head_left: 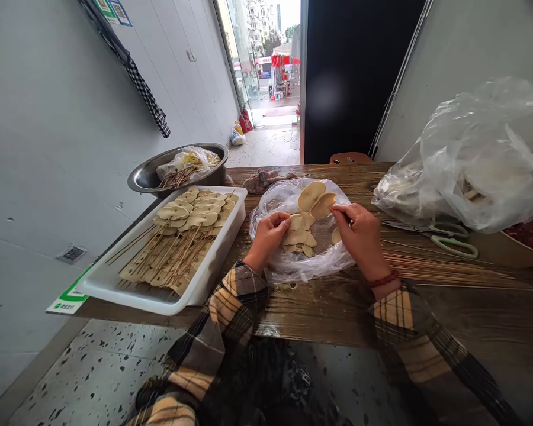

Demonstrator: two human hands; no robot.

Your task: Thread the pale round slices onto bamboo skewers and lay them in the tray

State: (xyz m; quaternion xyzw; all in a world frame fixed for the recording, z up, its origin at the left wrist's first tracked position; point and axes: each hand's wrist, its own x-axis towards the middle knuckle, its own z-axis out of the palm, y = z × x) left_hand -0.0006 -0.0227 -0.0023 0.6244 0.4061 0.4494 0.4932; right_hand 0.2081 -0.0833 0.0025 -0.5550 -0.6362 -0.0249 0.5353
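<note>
Over an open clear plastic bag [270, 198] on the table, both hands work among thin, pale yellow slices that look like potato. My left hand [267, 236] is closed, thumb and forefinger pinched at the edge of several slices [296, 236]. Two larger slices [311, 196] stand raised above the pile, overlapping. My right hand [359, 234] pinches the edge of the right-hand raised slice [323, 205]; whether a thin stick is also between its fingers I cannot make out. Left of the bag, a white tray [180, 306] holds many skewered slices [190, 213] with their sticks.
Thin bamboo skewers [444, 269] lie right of my right hand, beside green-handled scissors [453, 239]. A bulky clear bag [479, 160] stands at the back right. A steel basin [137, 177] sits behind the tray, and a crumpled cloth [266, 180] lies at the table's far edge.
</note>
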